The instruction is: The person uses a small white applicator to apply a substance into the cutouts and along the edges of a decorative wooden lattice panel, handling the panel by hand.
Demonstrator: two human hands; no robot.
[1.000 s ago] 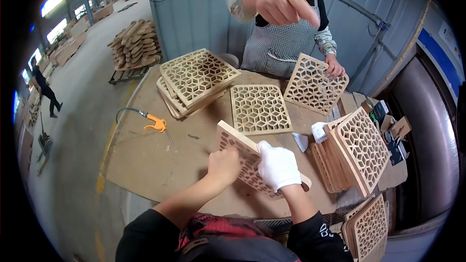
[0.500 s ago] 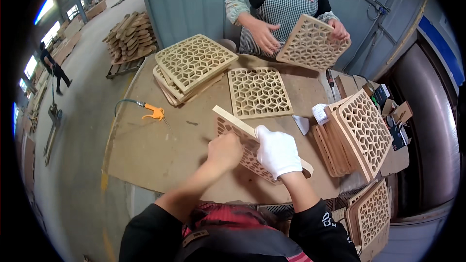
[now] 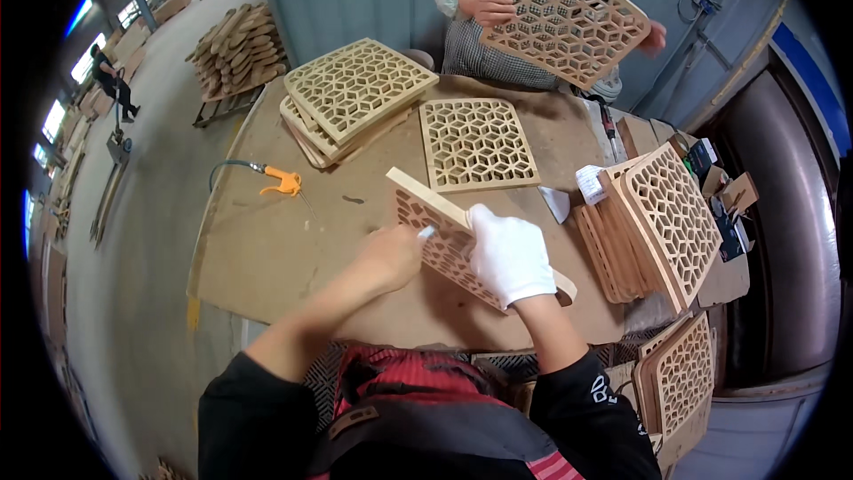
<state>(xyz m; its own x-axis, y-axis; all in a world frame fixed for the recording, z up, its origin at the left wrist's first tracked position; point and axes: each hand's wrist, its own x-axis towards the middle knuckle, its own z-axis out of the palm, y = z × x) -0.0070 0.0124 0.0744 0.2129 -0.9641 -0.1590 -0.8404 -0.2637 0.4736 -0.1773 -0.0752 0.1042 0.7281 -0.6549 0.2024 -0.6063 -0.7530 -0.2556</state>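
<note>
A wooden lattice panel (image 3: 442, 246) stands tilted on edge above the table, its cut-out face toward my left side. My right hand (image 3: 509, 258), in a white glove, is closed over the panel's upper edge. My bare left hand (image 3: 388, 258) is a fist beside the lattice face. A small pale tip (image 3: 426, 232) pokes out of that fist toward the cut-outs; the rest is hidden in my fingers, and I cannot tell its kind. Another lattice panel (image 3: 480, 144) lies flat just beyond.
Stacked panels (image 3: 360, 93) sit at the far left of the table (image 3: 258, 276), more panels (image 3: 671, 218) at the right. An orange air blow gun (image 3: 283, 181) lies at left, a screwdriver (image 3: 608, 124) at far right. Across the table a co-worker's hand (image 3: 491, 9) grips a panel (image 3: 569, 18).
My left hand has drawn back slightly left from the panel, exposing the pale tip. My right hand keeps its hold. The co-worker has raised their panel, now with both hands at it.
</note>
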